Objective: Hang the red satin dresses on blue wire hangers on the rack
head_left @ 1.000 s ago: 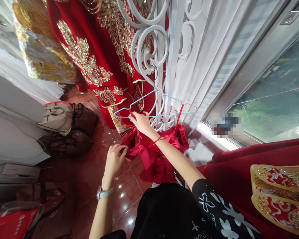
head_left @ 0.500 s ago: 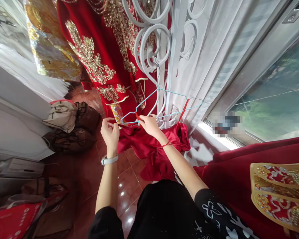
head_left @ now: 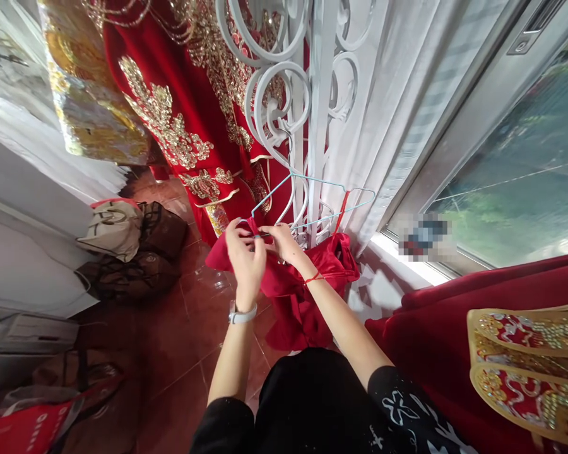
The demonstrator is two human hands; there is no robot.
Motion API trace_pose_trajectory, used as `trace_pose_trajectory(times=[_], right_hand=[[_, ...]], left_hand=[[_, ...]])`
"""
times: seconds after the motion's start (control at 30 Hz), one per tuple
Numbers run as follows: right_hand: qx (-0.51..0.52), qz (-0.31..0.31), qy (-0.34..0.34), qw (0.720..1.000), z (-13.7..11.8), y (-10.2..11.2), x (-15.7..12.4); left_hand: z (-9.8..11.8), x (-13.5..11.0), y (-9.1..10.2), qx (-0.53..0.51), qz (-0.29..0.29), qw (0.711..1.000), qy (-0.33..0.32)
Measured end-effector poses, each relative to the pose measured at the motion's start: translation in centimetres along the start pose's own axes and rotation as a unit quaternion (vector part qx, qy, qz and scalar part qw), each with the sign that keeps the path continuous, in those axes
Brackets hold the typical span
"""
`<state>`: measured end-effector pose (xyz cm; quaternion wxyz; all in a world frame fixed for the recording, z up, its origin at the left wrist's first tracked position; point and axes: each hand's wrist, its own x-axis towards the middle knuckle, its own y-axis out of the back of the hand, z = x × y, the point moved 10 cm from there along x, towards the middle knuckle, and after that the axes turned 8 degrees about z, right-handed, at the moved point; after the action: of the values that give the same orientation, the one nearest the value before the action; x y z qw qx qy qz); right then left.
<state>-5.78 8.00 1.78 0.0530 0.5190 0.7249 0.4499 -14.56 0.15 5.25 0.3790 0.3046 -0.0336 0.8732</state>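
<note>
A light-blue wire hanger [head_left: 325, 182] hangs by its dark hook from the white scrollwork. Below it droops a red satin dress [head_left: 329, 268], its far right strap [head_left: 343, 211] looped over the hanger's right shoulder. My left hand [head_left: 246, 261] is curled at the hanger's left end, its fingers pinching the dress's left strap [head_left: 252, 226]. Right beside it, my right hand [head_left: 286, 244] pinches the same strap area near the hanger's lower bar. My fingers partly hide the hanger's left end, and the exact grip is hard to see.
White scroll metalwork [head_left: 307, 94] stands ahead, with red gold-embroidered garments [head_left: 170, 126] hanging behind it. Bags [head_left: 142, 274] lie on the tiled floor at left. A glass door [head_left: 511, 151] is at right, and red cloth with a beaded gold-trimmed piece [head_left: 525, 353] lies nearer.
My left hand has moved right, from the dress's edge to the strap at the hanger's left end beside my right hand. The view has shifted slightly.
</note>
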Motion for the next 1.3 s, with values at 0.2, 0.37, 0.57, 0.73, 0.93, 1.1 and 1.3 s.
trace_pose_trajectory(times=[0.2,0.37,0.57,0.73,0.93,1.1,1.3], right_hand=[[0.116,0.038,0.013,0.992,0.0,1.4,-0.3],[0.144,0.034,0.012,0.989,0.0,1.3,-0.3],[0.245,0.082,0.038,0.965,-0.8,2.5,-1.7],[0.337,0.130,0.004,0.932,2.7,4.6,-6.3],[0.113,0.387,-0.358,0.842,20.2,10.5,-20.0],[0.140,0.345,-0.455,0.809,25.5,9.4,-26.0],[0.278,0.378,-0.386,0.794,23.6,12.7,-24.7]], left_hand=[[-2.8,2.1,3.1,0.078,-0.035,0.996,-0.013],[-5.2,2.2,4.5,0.242,-0.054,0.968,-0.023],[-3.5,3.5,3.0,0.225,-0.063,0.961,-0.148],[-2.5,5.6,-2.3,0.130,-0.202,0.953,-0.186],[-4.6,6.3,-3.6,0.076,-0.200,0.967,-0.137],[-5.2,6.7,-4.1,0.070,-0.211,0.965,-0.136],[-6.2,7.4,-4.3,0.066,-0.219,0.966,-0.123]])
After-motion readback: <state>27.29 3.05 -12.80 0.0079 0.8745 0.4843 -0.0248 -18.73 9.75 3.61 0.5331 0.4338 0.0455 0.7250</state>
